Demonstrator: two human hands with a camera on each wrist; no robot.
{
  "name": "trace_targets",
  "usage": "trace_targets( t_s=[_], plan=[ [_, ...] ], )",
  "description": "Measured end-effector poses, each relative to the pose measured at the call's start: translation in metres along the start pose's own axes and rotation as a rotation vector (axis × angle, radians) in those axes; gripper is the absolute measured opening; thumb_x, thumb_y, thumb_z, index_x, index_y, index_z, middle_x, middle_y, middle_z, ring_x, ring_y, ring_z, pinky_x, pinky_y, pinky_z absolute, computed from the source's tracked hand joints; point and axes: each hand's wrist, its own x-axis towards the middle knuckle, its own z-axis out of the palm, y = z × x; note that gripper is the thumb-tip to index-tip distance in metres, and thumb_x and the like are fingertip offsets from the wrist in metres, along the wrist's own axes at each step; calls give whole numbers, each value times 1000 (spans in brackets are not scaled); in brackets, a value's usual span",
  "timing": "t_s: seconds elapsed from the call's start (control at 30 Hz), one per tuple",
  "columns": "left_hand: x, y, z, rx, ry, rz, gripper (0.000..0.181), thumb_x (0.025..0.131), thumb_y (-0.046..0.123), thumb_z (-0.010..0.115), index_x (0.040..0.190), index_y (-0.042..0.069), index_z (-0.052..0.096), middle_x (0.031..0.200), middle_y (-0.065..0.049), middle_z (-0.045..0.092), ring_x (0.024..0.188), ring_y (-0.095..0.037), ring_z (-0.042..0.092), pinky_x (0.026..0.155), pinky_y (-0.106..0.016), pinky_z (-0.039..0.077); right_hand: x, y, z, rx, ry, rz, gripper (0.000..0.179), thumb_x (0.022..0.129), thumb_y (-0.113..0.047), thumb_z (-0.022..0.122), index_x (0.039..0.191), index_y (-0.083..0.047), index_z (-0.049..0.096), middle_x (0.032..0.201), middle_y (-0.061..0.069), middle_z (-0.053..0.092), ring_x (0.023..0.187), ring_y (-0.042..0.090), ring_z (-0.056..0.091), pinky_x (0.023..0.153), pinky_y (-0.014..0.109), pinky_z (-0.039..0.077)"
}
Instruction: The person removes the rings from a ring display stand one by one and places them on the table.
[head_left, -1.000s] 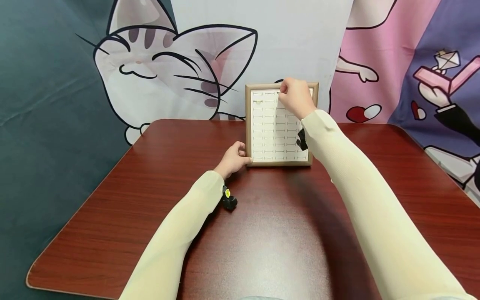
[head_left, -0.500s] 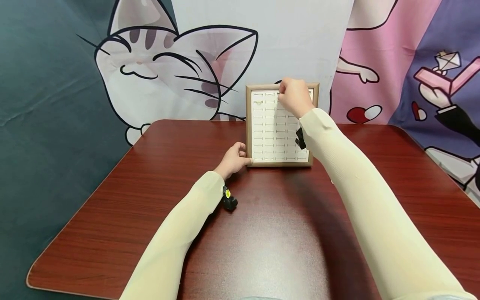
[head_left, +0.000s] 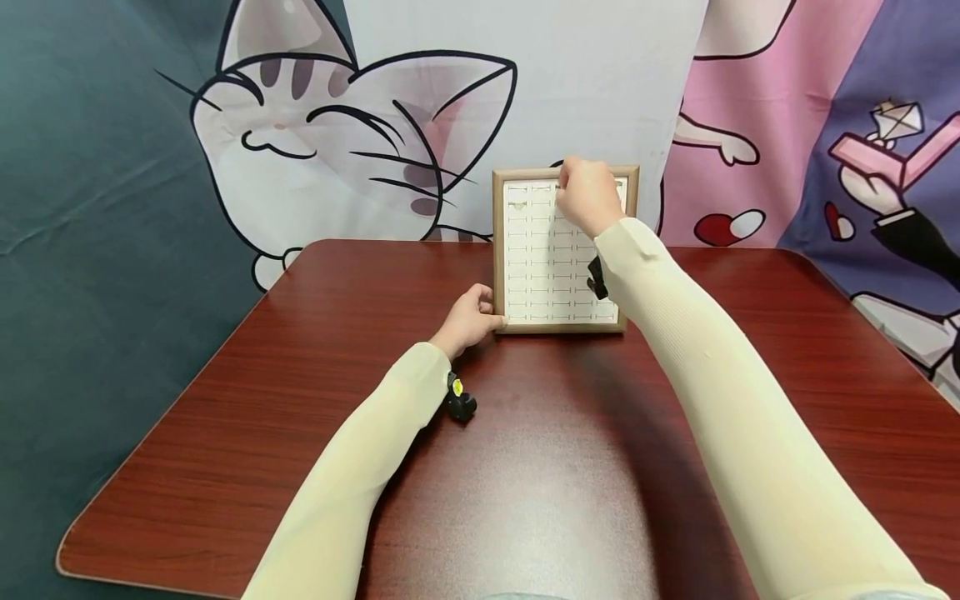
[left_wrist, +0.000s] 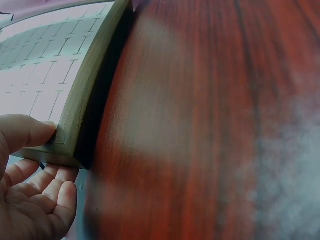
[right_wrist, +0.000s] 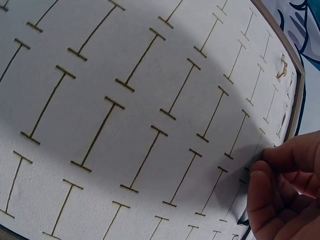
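Note:
A framed display board [head_left: 540, 275] with rows of I-shaped slits in its white face stands upright on the table. A small gold ring [right_wrist: 283, 69] sits in a slit near its upper left. My left hand [head_left: 468, 318] grips the lower left corner of the frame [left_wrist: 82, 107], thumb on the front and fingers behind. At the top of the board my right hand [head_left: 590, 197] has thumb and forefinger pinched together against the white face. The fingertips [right_wrist: 260, 172] hide what they pinch; I cannot tell what it is. A small dark piece [right_wrist: 243, 220] shows at a slit below them.
The reddish-brown wooden table [head_left: 300, 375] stretches around the board. A cartoon cat backdrop [head_left: 315, 158] hangs behind it, with a pink and purple cloth [head_left: 757, 125] on the right. Each wrist carries a small black camera [head_left: 459, 400].
My right wrist has turned slightly to the left while its fingertips stay at the same spot on the board. The left hand and the board hold still.

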Motion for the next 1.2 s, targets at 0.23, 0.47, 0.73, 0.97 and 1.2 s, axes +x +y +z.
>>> trace_targets(
  t_s=[0.23, 0.47, 0.73, 0.97, 1.2],
  plan=[
    [-1, 1, -1, 13, 0, 1, 42, 77, 9, 69, 112, 6, 45, 103, -14, 62, 92, -20, 55, 76, -28, 42, -1, -1, -2, 12, -35, 30, 22, 86, -5, 42, 106, -2, 50, 105, 15, 56, 91, 27, 51, 79, 36, 44],
    [0, 1, 0, 24, 6, 3, 41, 77, 9, 69, 111, 6, 46, 103, -14, 62, 93, -20, 55, 77, -29, 43, -2, 2, -2, 21, -10, 16, 18, 86, -5, 40, 101, -4, 49, 99, 13, 56, 85, 25, 50, 75, 35, 43],
    [0, 0, 0, 26, 10, 2, 42, 77, 9, 69, 112, 5, 45, 104, -15, 62, 95, -21, 55, 78, -29, 43, -3, 5, -2, 33, -10, -7, 17, 86, -4, 39, 100, -3, 49, 95, 13, 56, 83, 25, 49, 72, 33, 42],
    [-2, 1, -2, 25, 7, -13, 43, 78, 11, 69, 113, 6, 45, 106, -14, 61, 96, -22, 54, 80, -31, 43, -4, 6, -1, 66, 5, -27, 18, 84, -1, 39, 97, -3, 50, 96, 14, 58, 82, 25, 50, 71, 32, 42],
    [0, 2, -1, 30, -2, -13, 43, 78, 11, 69, 113, 6, 45, 105, -14, 61, 95, -22, 54, 79, -30, 43, -5, 8, -5, 71, 26, -38, 19, 82, 0, 39, 97, -2, 51, 98, 14, 58, 84, 26, 50, 72, 33, 41]
  ],
)
